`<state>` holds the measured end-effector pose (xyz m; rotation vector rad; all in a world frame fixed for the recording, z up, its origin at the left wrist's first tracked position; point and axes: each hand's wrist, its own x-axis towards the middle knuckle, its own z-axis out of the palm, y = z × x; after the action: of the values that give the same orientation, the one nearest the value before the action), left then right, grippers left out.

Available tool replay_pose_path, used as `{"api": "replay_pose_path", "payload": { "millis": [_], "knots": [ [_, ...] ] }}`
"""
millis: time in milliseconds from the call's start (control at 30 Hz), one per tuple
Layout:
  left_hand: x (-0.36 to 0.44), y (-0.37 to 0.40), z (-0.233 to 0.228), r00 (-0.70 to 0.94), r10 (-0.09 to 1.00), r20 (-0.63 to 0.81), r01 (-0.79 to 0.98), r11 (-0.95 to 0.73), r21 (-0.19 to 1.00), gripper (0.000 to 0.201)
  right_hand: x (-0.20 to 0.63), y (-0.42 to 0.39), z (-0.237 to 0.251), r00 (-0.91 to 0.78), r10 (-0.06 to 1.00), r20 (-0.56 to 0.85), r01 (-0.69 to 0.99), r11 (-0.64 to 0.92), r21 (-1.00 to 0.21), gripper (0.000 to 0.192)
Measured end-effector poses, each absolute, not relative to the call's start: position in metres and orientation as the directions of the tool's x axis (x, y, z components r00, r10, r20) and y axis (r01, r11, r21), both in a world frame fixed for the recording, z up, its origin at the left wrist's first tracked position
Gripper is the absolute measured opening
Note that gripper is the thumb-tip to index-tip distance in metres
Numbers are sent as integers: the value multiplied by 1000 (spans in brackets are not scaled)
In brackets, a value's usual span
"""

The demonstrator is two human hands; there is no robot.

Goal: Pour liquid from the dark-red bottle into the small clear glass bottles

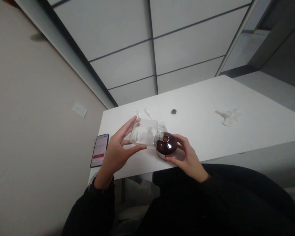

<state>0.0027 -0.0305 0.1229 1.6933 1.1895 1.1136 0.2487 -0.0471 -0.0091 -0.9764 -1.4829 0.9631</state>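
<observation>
My left hand (120,146) is closed around a clear bottle (145,132), which is tipped on its side with its threaded neck pointing right. That neck meets the open mouth of a brown bottle (169,146), or lies just over it; I cannot tell whether they touch. My right hand (184,154) grips the brown bottle from the right side, thumb at the near side and fingers behind. The brown bottle is seen from above, and its lower part is mostly hidden. Whether liquid is flowing between the two cannot be made out.
A dark round cap (173,111) lies on the white table (199,121) beyond the bottles. Crumpled white tissue (228,117) is to the right, with more tissue (144,113) behind the clear bottle. A phone (99,150) lies by the left edge, near the wall.
</observation>
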Motion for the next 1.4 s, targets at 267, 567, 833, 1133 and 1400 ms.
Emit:
{"api": "replay_pose_path", "payload": {
  "millis": [267, 567, 833, 1133, 1400],
  "knots": [
    [5, -25, 141, 273, 917, 290, 434, -386, 814, 87, 250, -48, -4, -102, 935, 339, 55, 346, -937, 69],
    [8, -22, 164, 387, 869, 308, 555, -486, 675, 85, 250, -48, 3, -109, 946, 305, 52, 312, -949, 72],
    [14, -25, 183, 499, 826, 261, 685, -561, 465, 79, 251, -47, 0, -126, 936, 327, 51, 336, -941, 70],
    [17, -25, 192, 589, 757, 282, 681, -653, 331, 78, 251, -47, 1, -129, 940, 317, 31, 323, -946, 72],
    [23, -25, 201, 637, 727, 257, 680, -687, 256, 79, 251, -47, 2, -130, 936, 327, 14, 332, -943, 69]
  ]
}}
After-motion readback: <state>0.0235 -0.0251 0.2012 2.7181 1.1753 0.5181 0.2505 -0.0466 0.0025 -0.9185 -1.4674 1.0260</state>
